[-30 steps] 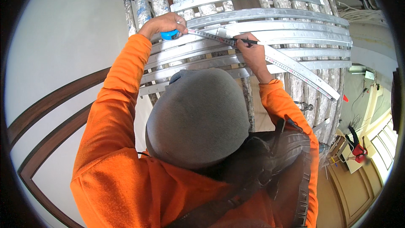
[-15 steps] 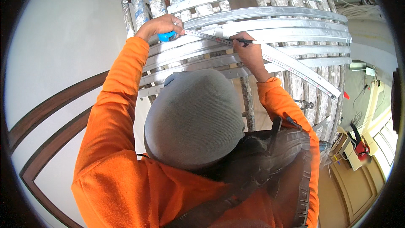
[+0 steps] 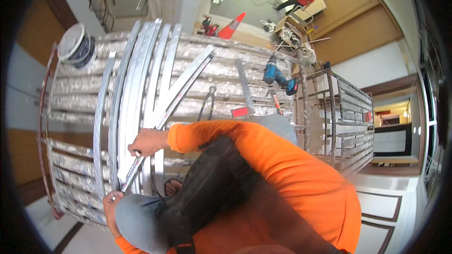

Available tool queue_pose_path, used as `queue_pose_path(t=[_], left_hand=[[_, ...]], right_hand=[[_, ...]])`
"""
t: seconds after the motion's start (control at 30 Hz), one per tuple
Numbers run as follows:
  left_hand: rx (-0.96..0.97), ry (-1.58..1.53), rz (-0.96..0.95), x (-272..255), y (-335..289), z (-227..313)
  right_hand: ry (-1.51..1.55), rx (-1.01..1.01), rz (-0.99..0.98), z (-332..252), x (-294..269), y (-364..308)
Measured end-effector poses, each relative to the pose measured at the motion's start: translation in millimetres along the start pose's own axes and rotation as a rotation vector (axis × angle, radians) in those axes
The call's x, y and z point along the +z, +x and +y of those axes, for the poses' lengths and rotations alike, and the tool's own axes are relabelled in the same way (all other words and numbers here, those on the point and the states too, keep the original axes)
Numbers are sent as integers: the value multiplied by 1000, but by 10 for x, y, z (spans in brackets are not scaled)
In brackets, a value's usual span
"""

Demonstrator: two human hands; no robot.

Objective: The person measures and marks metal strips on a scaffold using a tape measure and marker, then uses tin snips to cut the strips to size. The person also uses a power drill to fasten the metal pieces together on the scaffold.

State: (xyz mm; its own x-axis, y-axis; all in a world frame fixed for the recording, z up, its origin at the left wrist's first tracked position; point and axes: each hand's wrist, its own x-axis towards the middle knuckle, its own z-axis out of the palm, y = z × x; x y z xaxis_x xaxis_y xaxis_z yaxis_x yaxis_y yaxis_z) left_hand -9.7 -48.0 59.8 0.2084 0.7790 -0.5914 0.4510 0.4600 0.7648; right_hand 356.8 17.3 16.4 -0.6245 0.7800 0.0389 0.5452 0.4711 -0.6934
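The view has swung; the left hand (image 3: 111, 205) still grips the tape measure (image 3: 131, 174), the right hand (image 3: 149, 142) a marker (image 3: 137, 153). The tape stays along its metal strip (image 3: 181, 84).

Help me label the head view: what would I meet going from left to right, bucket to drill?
Bucket, left hand, right hand, pincers, flat red-and-grey tool, blue drill.

No readable lettering, tape measure (image 3: 131, 174) with red and black marks, too small to read
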Motion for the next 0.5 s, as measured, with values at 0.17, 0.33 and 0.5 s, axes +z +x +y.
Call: queue_pose_path(t=[0.17, 0.33, 0.5], left_hand=[[132, 166, -25, 296, 318, 579], [356, 611, 72, 664, 639, 1311], [371, 922, 53, 1395, 862, 2379]], right_hand=[[-57, -48, 24, 152, -419, -356], [2, -212, 268, 508, -730, -373], [22, -35, 326, 596, -1021, -475]])
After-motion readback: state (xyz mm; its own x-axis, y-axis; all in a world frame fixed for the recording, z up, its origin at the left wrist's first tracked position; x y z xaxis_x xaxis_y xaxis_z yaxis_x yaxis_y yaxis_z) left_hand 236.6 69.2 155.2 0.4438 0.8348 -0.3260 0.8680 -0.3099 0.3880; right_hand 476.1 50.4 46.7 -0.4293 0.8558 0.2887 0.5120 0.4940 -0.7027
